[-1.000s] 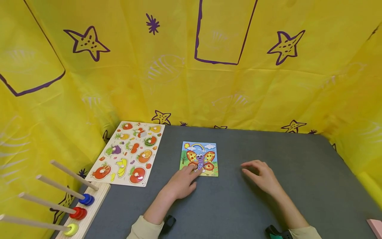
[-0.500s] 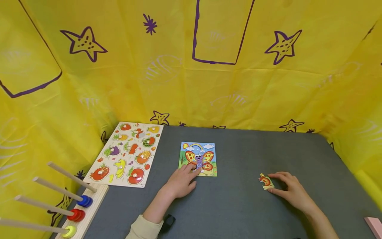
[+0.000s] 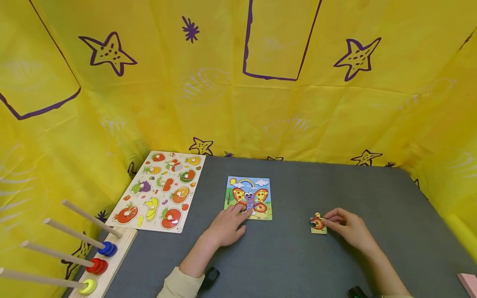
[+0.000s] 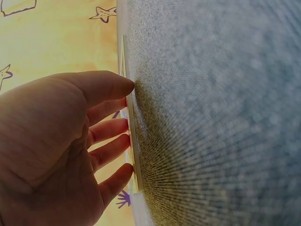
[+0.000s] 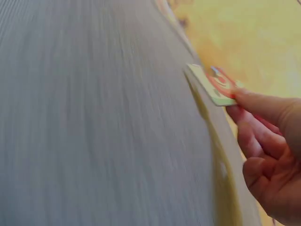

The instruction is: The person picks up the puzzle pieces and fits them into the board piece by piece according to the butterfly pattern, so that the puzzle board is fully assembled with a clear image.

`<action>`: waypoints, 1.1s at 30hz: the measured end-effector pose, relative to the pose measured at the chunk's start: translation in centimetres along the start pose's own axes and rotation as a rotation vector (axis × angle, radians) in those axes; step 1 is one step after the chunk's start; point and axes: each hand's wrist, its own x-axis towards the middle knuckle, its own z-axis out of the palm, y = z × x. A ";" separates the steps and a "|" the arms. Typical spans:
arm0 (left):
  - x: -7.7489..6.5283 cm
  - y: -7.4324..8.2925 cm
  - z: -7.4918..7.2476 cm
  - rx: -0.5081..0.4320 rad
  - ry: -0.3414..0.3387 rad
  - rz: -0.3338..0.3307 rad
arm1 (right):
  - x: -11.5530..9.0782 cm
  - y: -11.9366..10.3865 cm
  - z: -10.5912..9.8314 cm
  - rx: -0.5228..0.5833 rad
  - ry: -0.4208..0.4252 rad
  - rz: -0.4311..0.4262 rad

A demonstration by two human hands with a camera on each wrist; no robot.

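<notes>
A square butterfly jigsaw puzzle (image 3: 261, 194) lies flat on the grey table. Fingertips of my left hand (image 3: 225, 227) rest on its lower left part and cover some of the picture. In the left wrist view, the thin edge of the puzzle (image 4: 135, 155) shows beside the fingers, which are loosely bent and not wrapped round it. To the right, my right hand (image 3: 350, 227) pinches a small puzzle piece (image 3: 318, 225) between thumb and fingers. The right wrist view has this piece (image 5: 218, 87), with a red swirl and pale edge, tilted at the fingertips.
A fruit peg puzzle board (image 3: 158, 192) lies at the left. Nearer stands a wooden stacker (image 3: 121, 248) with slanting pegs and blue, red and yellow rings. A pink block (image 3: 467, 283) sits at the right edge. Yellow cloth (image 3: 238, 107) walls the table's back and sides.
My right hand, with no piece visible in it a second ago, moved right and nearer, where a puzzle piece showed in its fingers. Hand and piece have since shifted slightly left. My left hand stayed put.
</notes>
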 end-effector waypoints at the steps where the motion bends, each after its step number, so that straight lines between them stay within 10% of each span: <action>1: 0.0 0.0 0.0 -0.002 -0.001 -0.001 | 0.4 -0.6 0.5 0.045 0.000 0.014; 7: 0.0 0.0 0.1 -0.009 -0.010 -0.007 | 3.2 -4.4 4.7 0.257 -0.005 0.073; 15: -0.1 -0.1 0.3 -0.011 -0.001 0.002 | 6.2 -7.5 9.5 0.199 0.013 0.043; 33: -0.2 0.1 0.0 0.026 -0.010 0.017 | 7.4 -8.3 11.5 0.070 0.044 -0.028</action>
